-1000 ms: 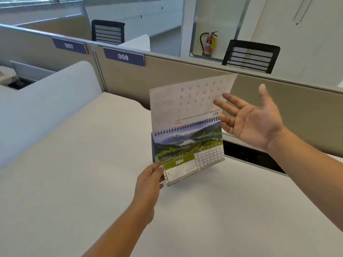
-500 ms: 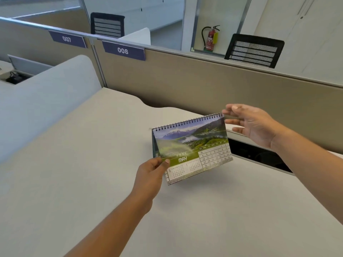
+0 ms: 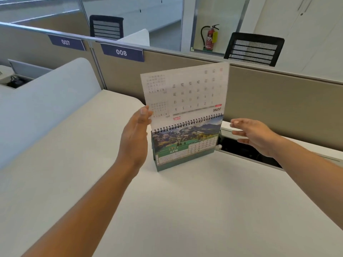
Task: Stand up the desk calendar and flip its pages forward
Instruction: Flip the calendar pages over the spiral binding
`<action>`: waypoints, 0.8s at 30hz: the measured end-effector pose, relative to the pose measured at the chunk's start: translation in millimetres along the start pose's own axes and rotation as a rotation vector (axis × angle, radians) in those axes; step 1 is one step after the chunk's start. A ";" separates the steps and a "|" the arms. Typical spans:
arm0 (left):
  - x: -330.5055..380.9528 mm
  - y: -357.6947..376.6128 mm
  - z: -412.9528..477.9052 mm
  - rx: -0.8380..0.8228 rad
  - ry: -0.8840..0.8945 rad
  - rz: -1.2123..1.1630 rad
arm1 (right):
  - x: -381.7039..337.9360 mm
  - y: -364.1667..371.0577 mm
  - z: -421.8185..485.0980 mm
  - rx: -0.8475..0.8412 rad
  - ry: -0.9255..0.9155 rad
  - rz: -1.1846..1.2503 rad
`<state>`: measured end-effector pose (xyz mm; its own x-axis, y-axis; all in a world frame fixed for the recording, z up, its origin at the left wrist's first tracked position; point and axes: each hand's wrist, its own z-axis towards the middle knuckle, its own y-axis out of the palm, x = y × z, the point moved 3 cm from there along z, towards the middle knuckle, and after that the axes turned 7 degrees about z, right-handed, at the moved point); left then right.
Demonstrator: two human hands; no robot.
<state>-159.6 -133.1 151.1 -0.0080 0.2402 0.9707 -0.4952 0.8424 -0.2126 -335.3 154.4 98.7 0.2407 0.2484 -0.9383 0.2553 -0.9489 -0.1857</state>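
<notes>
The desk calendar (image 3: 185,145) stands upright on the white desk (image 3: 185,210), and its front page shows a mountain photo and JUNE. One white page (image 3: 185,89) is raised above the spiral binding, blurred, with its printed back facing me. My left hand (image 3: 133,138) is flat with its fingers extended, and the fingertips touch the raised page's lower left edge. My right hand (image 3: 254,134) hovers open just right of the binding, fingers spread, apart from the calendar.
A beige partition (image 3: 278,108) with labels 007 and 008 runs behind the desk. A dark cable slot (image 3: 241,151) lies behind the calendar on the right. A white curved divider (image 3: 46,108) borders the left. Two black chairs and a fire extinguisher (image 3: 210,38) stand beyond.
The calendar was held in the air showing MAY and now stands on the desk showing JUNE. My left hand left its bottom corner and moved up to the raised page.
</notes>
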 end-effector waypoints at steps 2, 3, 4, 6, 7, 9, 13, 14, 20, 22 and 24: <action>-10.9 0.2 2.5 0.058 -0.056 0.038 | -3.7 9.3 0.2 -0.009 -0.030 -0.035; -19.7 1.1 2.4 0.080 -0.098 0.045 | -5.4 13.5 0.3 -0.016 -0.041 -0.033; -29.0 2.8 1.2 0.091 -0.147 0.045 | -6.6 17.5 0.2 -0.027 -0.048 -0.025; -46.8 7.9 -4.7 0.085 -0.263 0.033 | -9.0 25.8 -0.4 -0.055 -0.059 -0.006; -54.9 11.9 -8.4 0.078 -0.310 0.026 | -8.7 29.1 0.3 -0.063 -0.062 0.002; -62.9 18.3 -15.2 0.066 -0.347 0.014 | -9.9 33.5 0.4 -0.065 -0.079 0.018; -71.1 28.1 -18.7 0.020 -0.350 -0.024 | -8.6 36.7 3.6 -0.050 -0.097 0.072; -72.3 29.1 -18.3 0.014 -0.349 -0.032 | -7.7 36.7 4.4 -0.043 -0.096 0.091; -77.0 33.4 -11.1 0.021 -0.346 -0.094 | -1.5 38.8 3.6 -0.045 -0.059 0.143; -77.1 35.2 -7.0 0.004 -0.339 -0.104 | 0.3 39.9 3.3 -0.057 -0.046 0.165; -76.3 36.4 -0.8 -0.021 -0.331 -0.115 | 0.2 41.5 3.7 -0.075 -0.034 0.183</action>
<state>-176.4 -120.4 69.2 -0.2361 -0.0232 0.9715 -0.4912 0.8654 -0.0987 -328.1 114.3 89.8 0.2576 0.0656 -0.9640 0.2795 -0.9601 0.0094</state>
